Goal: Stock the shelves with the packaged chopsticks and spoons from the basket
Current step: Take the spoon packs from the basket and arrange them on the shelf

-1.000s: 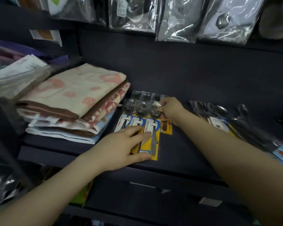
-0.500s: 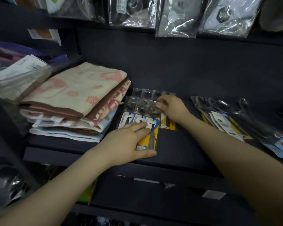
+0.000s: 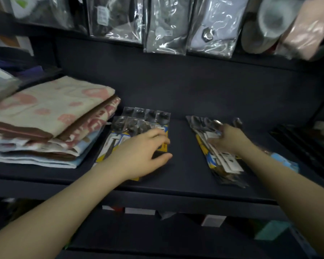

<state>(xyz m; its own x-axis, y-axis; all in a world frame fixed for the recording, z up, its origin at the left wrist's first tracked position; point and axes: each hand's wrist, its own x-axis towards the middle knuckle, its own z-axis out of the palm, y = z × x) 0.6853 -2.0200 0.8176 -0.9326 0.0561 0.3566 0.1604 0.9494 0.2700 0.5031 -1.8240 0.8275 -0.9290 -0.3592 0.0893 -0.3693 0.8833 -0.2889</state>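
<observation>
Two piles of packaged spoons lie on the dark shelf (image 3: pixel 178 176). The left pile (image 3: pixel 138 120) has clear tops and yellow-blue cards, and sits beside the folded towels. My left hand (image 3: pixel 138 154) rests flat on its lower part, fingers spread. The right pile (image 3: pixel 223 163) lies slanted on the shelf. My right hand (image 3: pixel 226 139) lies over its upper end with fingers curled on the packs; whether it grips them is unclear because of blur. No basket is in view.
A stack of folded towels (image 3: pixel 51 120) fills the shelf's left. Plastic-wrapped goods (image 3: pixel 166 25) hang from the shelf above. Blue-edged packs (image 3: pixel 284 161) lie at the far right. A lower shelf with price tags (image 3: pixel 138 211) runs below.
My right hand left the left pile and moved right onto the slanted right pile. My left hand stayed on the left pile, sliding slightly up it.
</observation>
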